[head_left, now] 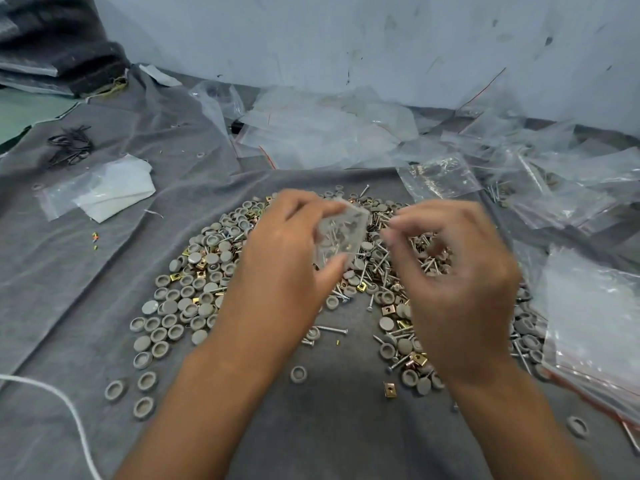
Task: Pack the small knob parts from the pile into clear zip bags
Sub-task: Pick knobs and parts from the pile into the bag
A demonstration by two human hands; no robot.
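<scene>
- Fingers (304, 206) of the left hand (277, 258) curl over the top of a small clear zip bag (341, 237), with the thumb pressed against its lower edge, so the bag is pinched upright above the pile.
- Inside that bag, a few screws and grey shapes show through the plastic; how many cannot be made out.
- Right hand (457, 282) is smeared by motion blur. Its fingers are bent inward, the tips near the bag's right edge, but whether they pinch a part, touch the bag or hold nothing cannot be told.
- Grey round knob parts (180, 306) lie in a wide pile on the grey cloth (86, 271), mixed with silver screws (374, 265) and small brass-coloured square nuts (389, 389).
- Both hands and forearms cover the middle of the pile, so what lies beneath them is hidden.
- Loose knob parts sit apart from the pile near the bottom left and by the right edge.
- Heaped clear bags (329, 129) with red seal lines lie behind the pile against the wall; more filled bags (595, 327) are stacked at the right and cut off by the frame edge.
- Flat on the cloth at the left is one empty bag over a white sheet (114, 188); beyond it lies a bundle of black ties (71, 143), too small to identify further.
- White cord (62, 400) curves in from the left edge and runs out at the bottom.
</scene>
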